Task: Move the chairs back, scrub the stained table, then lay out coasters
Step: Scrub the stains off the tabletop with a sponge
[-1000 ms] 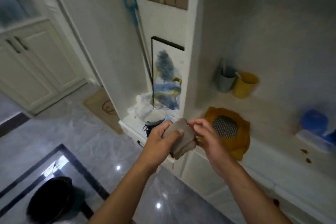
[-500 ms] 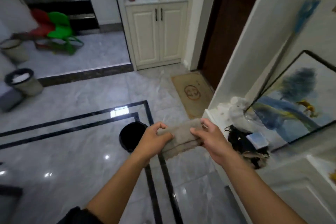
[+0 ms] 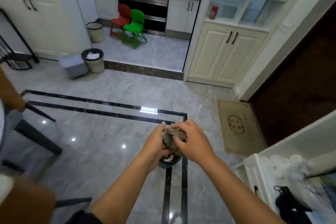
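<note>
Both hands meet in the lower middle of the view. The left hand (image 3: pixel 156 142) and the right hand (image 3: pixel 193 142) are pressed close together, fingers curled round a bunched grey-brown cloth (image 3: pixel 175 134) held between them. A small dark bin (image 3: pixel 170 162) sits on the glossy tiled floor directly beneath.

Likely risks: a wet cloth could drip on the polished tiles and make them slippery. A loose grip could drop it into the bin. Eyes fixed on the hands could mean a shin catching a chair leg.

From left to right, a brown chair (image 3: pixel 11 94) stands at the edge, its dark legs jutting into the walkway. The table is not clearly in view, probably beyond that edge. Further back are a grey box (image 3: pixel 73 66) and a wastebasket (image 3: pixel 94 62). A red chair (image 3: pixel 121 15) and a green chair (image 3: pixel 135 26) stand in the kitchen. On the right lie a doormat (image 3: pixel 238 127), then a white shelf (image 3: pixel 253 168) holding a black bag (image 3: pixel 289 203).
</note>
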